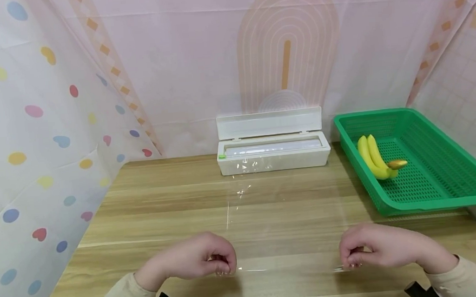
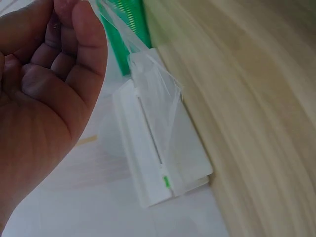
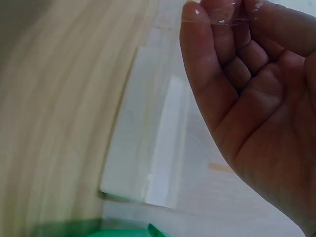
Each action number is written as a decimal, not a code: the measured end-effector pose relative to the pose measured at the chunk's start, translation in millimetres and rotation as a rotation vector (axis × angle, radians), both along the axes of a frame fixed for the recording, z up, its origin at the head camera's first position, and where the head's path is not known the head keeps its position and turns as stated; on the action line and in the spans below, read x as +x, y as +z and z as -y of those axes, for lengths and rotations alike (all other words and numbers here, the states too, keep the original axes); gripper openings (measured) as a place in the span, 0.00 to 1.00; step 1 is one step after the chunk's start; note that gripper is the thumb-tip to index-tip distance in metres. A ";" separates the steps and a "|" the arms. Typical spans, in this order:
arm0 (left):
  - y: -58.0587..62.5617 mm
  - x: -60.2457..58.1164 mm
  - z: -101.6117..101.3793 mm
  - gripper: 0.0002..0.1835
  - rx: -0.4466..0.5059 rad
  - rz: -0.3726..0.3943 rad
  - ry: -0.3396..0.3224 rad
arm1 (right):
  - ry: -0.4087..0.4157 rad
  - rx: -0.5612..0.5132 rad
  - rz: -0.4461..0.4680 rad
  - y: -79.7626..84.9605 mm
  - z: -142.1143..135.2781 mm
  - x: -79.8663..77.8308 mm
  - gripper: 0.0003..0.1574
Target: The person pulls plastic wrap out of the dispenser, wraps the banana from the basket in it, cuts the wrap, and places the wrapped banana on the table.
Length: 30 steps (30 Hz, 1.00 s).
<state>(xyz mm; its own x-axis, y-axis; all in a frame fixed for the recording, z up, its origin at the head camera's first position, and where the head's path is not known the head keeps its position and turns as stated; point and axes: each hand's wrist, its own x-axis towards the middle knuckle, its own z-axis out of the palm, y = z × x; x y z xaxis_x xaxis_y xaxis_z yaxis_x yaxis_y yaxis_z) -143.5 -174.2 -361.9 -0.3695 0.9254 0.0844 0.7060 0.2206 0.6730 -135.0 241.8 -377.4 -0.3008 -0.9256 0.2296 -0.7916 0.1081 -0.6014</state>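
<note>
A clear sheet of plastic wrap (image 1: 286,228) stretches from a white wrap dispenser box (image 1: 274,162) toward the front of the table. My left hand (image 1: 202,256) pinches its near left corner between thumb and fingers. At the near right corner, my right hand (image 1: 376,247) pinches the film the same way; in the right wrist view the film (image 3: 222,19) crosses the fingertips. The dispenser's lid (image 1: 269,123) stands up at the back, and the roll of wrap (image 1: 273,147) shows inside. A small green piece (image 1: 222,156) sits at the box's left end.
A green plastic basket (image 1: 439,205) stands at the right side of the table, with yellow bananas (image 1: 375,158) in it. The wood-grain table (image 1: 142,212) meets a patterned cloth (image 1: 174,79) behind and at the sides.
</note>
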 end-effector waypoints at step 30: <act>-46.6 1.8 -14.5 0.08 -0.162 -0.111 0.034 | -0.132 0.154 -0.008 -50.8 8.7 -0.8 0.09</act>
